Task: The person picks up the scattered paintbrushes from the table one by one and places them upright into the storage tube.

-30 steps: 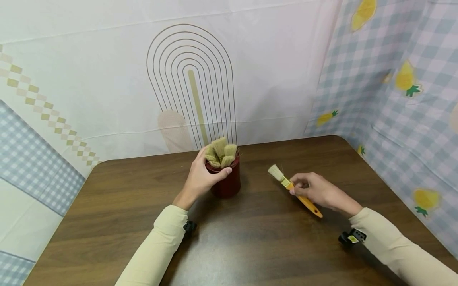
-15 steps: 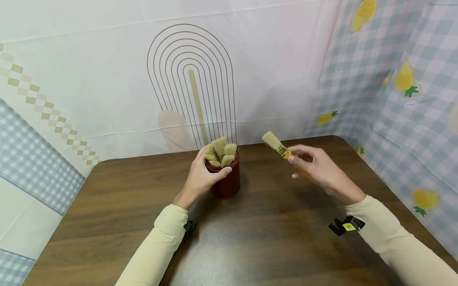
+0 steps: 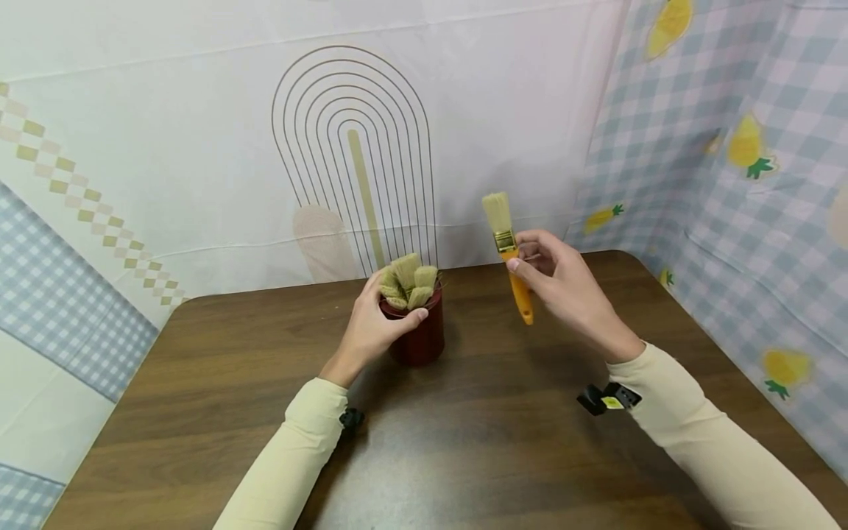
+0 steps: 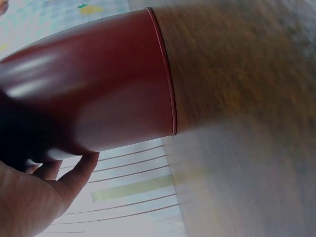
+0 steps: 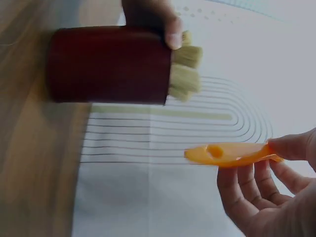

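A dark red cylindrical holder [image 3: 420, 338] stands upright on the table, with several pale-bristled brushes [image 3: 405, 276] in it, bristles up. My left hand [image 3: 372, 322] grips the holder near its rim, thumb in front and fingers round the far side. To the right, my right hand [image 3: 563, 283] pinches a paintbrush [image 3: 520, 294] between thumb and fingers, raised above the table. Its pale bristles point up and its orange handle hangs down. The right wrist view shows the orange handle [image 5: 227, 154] in the fingers, level with the gap beside the holder.
The brown wooden table [image 3: 265, 412] reaches back to a white patterned cloth [image 3: 199, 162] behind it. A blue checked cloth with fruit prints [image 3: 748, 221] hangs along the right side. Black wrist cameras sit on both sleeves.
My right hand has lifted the paintbrush off to the upper left and turned it from slanted to nearly upright, bristles up. My left hand has stayed on the holder.
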`<state>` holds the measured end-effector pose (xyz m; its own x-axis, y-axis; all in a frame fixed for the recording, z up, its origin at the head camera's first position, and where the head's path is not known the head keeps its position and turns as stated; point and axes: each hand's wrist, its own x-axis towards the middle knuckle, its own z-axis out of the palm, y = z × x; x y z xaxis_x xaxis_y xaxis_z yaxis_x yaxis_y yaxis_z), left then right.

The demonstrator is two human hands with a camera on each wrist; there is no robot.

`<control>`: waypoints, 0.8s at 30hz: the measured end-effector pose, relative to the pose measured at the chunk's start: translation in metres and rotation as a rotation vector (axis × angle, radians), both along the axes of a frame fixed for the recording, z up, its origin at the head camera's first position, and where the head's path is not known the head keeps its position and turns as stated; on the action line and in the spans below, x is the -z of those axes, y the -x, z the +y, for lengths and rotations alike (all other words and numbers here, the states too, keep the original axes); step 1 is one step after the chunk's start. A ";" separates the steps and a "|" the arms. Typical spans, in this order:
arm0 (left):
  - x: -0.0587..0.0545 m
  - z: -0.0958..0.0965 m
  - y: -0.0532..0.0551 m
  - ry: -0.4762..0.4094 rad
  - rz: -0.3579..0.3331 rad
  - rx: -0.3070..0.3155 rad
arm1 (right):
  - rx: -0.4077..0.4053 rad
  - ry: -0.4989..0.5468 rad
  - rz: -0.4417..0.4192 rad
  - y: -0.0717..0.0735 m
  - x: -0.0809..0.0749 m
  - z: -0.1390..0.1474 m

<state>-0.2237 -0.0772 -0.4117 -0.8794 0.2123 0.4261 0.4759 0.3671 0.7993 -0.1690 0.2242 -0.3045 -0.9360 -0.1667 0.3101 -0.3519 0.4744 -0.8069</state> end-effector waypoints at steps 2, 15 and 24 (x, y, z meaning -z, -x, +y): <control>0.000 -0.001 0.000 0.000 0.000 -0.002 | -0.023 0.058 -0.002 0.002 -0.005 -0.006; 0.001 -0.001 0.000 -0.010 0.002 0.007 | -0.133 0.256 0.086 0.012 -0.031 -0.034; 0.000 0.001 0.000 -0.011 -0.001 0.008 | -0.153 0.292 0.193 0.020 -0.039 -0.048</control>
